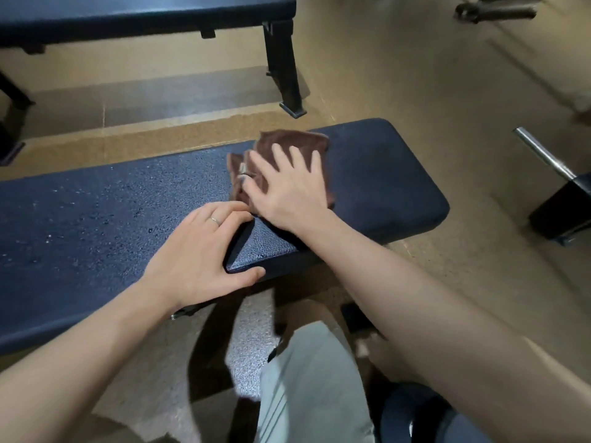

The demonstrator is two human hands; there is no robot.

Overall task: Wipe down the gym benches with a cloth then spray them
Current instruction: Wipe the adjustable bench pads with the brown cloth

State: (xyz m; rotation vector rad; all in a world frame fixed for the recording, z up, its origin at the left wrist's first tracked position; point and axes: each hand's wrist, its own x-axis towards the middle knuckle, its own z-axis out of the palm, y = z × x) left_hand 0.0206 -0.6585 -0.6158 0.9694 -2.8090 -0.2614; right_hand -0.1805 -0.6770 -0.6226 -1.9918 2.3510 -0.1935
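Observation:
A dark blue padded gym bench (96,219) runs across the middle of the head view, and its left part is speckled with droplets. A brown cloth (295,142) lies on the pad near the right end. My right hand (287,187) presses flat on the cloth with fingers spread. My left hand (198,254) rests on the near side of the pad, fingers straight on top and thumb hooked over the front edge. No spray bottle is in view.
A second dark bench (144,14) on black legs stands behind, across a strip of tan floor. A dumbbell with a chrome handle (553,187) lies on the floor at the right. My knee in light trousers (307,378) is below the bench.

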